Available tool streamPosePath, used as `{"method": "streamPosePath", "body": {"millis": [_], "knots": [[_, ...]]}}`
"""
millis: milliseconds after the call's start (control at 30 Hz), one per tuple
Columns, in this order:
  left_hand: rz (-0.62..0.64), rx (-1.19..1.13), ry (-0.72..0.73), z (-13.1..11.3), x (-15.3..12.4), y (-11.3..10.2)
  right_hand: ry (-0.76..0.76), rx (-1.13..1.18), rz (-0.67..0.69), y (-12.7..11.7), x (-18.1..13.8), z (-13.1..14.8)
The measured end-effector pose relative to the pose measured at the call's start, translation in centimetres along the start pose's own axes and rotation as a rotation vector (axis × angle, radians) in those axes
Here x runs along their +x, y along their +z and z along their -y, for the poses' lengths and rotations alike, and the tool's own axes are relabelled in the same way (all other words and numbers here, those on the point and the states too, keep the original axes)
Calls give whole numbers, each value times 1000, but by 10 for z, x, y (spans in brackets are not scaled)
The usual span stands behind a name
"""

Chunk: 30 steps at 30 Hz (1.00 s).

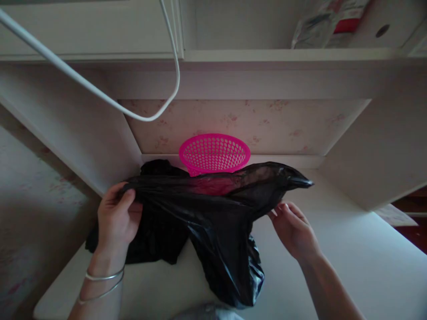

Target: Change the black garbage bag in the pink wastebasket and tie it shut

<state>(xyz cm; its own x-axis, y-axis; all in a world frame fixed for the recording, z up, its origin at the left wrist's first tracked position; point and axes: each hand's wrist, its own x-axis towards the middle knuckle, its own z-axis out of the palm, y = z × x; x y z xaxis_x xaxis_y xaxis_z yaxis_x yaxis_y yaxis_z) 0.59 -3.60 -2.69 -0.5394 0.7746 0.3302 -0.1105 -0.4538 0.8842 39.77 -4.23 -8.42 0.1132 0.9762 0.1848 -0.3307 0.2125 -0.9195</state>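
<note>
Black plastic bag (213, 213) stretched across between the two hands, above a white desk (350, 258). Left hand (116, 218) closed on the bag's left edge, thumb on top and fingers curled under, film bunched in the grip. Right hand (295, 231) at the bag's right edge, fingers close together and lightly bent, tips touching or pinching the film just below the pointed corner; cannot tell for certain whether the pinch is closed. Two thin bangles (103, 284) on the left wrist.

Between the hands, upper rim pulled fairly taut; below it, the rest sagging in a loose fold toward the body, draping onto the desk. More black film heaped under and behind the left hand, resting on the surface.

Probably very light, thin and entirely limp: no stiffness, no holding of shape once released. Glossy, so likely slippery between fingertips and prone to sliding out of a loose pinch. Stretchy and easy to tear if pulled hard at one point. Best held at the rim, with film gathered into a small bunch as on the left, rather than by a single layer. Layers likely to cling together, needing a rub between thumb and finger to separate.

Beyond the hands, just behind the taut rim, pink perforated basket (214, 153) against the back wall, faintly visible through the film. Up and left of the left hand, white cable (100, 91) hanging in a loop from the shelf.
</note>
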Motion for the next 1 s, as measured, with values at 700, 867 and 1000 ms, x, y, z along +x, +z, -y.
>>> {"method": "streamPosePath", "body": {"millis": [700,867,1000], "knots": [[-34,-101,-19,1,36,2,-130,-672,-40,-22,73,34],[41,-55,31,-1,43,-12,-168,-312,-370,-47,63,51],[105,-132,38,5,44,-17,-78,-30,-373,-48,53,62]]}}
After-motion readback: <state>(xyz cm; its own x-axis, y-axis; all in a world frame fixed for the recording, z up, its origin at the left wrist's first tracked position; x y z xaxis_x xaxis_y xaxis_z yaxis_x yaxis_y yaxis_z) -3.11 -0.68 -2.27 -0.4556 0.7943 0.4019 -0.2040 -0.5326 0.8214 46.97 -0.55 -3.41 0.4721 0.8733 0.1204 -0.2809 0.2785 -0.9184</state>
